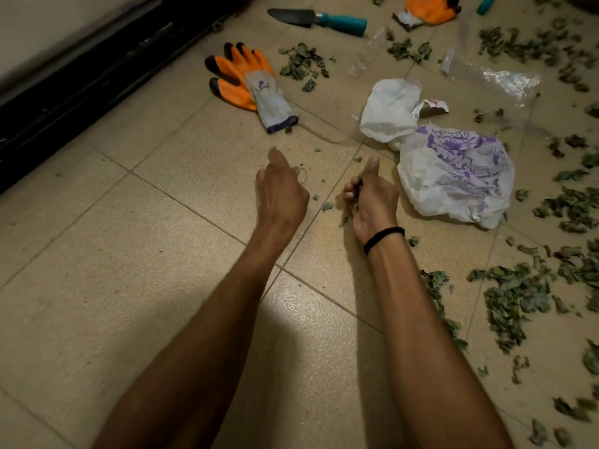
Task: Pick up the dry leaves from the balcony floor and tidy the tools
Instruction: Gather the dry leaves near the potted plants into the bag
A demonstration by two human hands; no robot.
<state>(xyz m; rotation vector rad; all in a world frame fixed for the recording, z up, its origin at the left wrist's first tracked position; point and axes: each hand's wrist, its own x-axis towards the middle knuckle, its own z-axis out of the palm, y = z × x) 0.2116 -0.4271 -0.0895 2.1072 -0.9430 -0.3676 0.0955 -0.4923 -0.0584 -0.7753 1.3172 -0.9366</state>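
Dry green leaves (515,296) lie scattered over the tiled floor, thickest on the right. My right hand (372,196) is curled around a small bunch of leaf bits just left of a white plastic bag with purple print (453,176). My left hand (280,186) hovers over the floor with fingers loosely curled and nothing visible in it. An orange and grey glove (249,82) lies beyond my hands. A trowel with a teal handle (319,18) lies farther back. A second orange glove (428,9) sits at the top edge.
A dark sliding-door track (97,66) runs along the left. A crumpled white paper (389,108) and a clear plastic bag (492,79) lie behind the printed bag. Another teal handle (486,3) shows at the top right. A small leaf pile (303,64) sits by the glove.
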